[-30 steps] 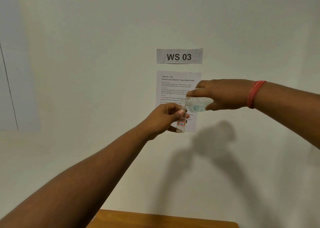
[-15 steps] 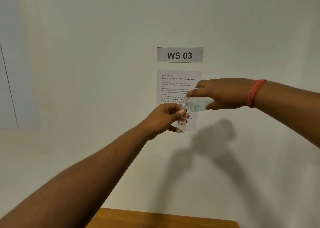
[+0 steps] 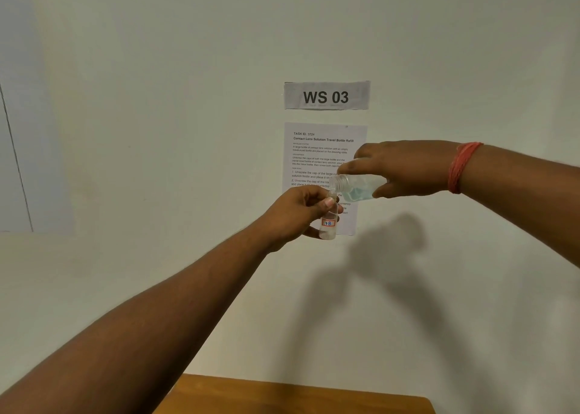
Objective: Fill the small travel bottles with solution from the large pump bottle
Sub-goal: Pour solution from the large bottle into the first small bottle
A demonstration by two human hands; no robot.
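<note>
My left hand (image 3: pixel 293 214) grips a small clear travel bottle (image 3: pixel 328 225) upright in mid-air; it bears a red-edged label and has a little liquid at its bottom. My right hand (image 3: pixel 405 170) holds the larger clear bottle (image 3: pixel 356 187) tipped on its side, open neck pointing left. The neck sits right over the small bottle's mouth. Pale blue solution lies along the lower side of the tipped bottle. No cap or pump shows on either bottle.
Both hands are raised before a white wall with a "WS 03" sign (image 3: pixel 326 96) and a printed task sheet (image 3: pixel 317 156). A strip of wooden tabletop (image 3: pixel 292 396) shows at the bottom edge. A red thread band (image 3: pixel 461 167) circles my right wrist.
The hands and bottles hold nearly the same pose; the view has shifted slightly, and the large bottle stays tipped over the small one.
</note>
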